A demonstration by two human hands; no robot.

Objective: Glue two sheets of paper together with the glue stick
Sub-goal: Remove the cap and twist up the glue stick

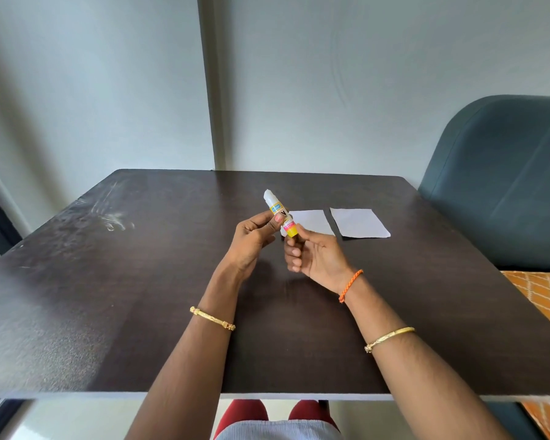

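Observation:
A yellow glue stick (279, 213) with a white top end is held above the dark table (115, 281), tilted up and to the left. My left hand (253, 241) grips its middle between thumb and fingers. My right hand (311, 254) pinches its yellow bottom end. Two white paper sheets lie flat on the table behind the hands: one sheet (311, 221) partly hidden by the glue stick, and a second sheet (359, 222) just to its right, with a narrow gap between them.
A blue-grey padded chair back (502, 185) stands at the table's right side, with an orange patterned cushion (543, 296) below it. A grey wall rises just behind the table's far edge. Pale smudges mark the table's left part (115, 217).

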